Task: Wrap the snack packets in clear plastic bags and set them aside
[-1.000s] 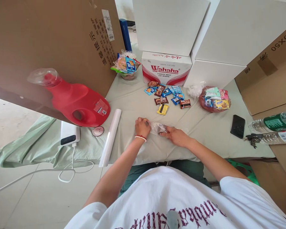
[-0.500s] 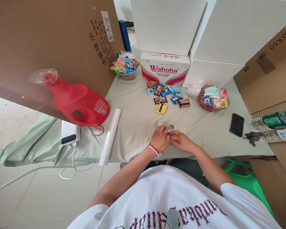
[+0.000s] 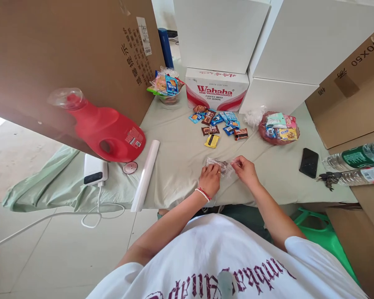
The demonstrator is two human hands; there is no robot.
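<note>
On the green cloth in front of me lies a small bundle in crinkled clear plastic (image 3: 216,161), with something dark inside that I cannot make out. My left hand (image 3: 210,179), wearing a ring and a bracelet, has its fingers curled over the bundle and holds it against the cloth. To its right, my right hand (image 3: 245,169) pinches a loose end of the same plastic between thumb and fingertips. Just beyond the bundle sits a yellow snack packet (image 3: 212,141). Blue snack packets (image 3: 217,120) and brown snack packets (image 3: 210,130) lie scattered behind it.
A bowl of snacks (image 3: 167,99) and a red-brown basket of snacks (image 3: 276,141) stand farther back. Left are a red detergent bottle (image 3: 118,137), a white roll (image 3: 146,176) and a power bank (image 3: 95,169). Right are a phone (image 3: 308,162) and water bottles (image 3: 360,157). Boxes (image 3: 216,90) border the back.
My right hand has moved right and slightly up, away from my left hand, drawing out an end of the plastic. My left hand stays on the bundle.
</note>
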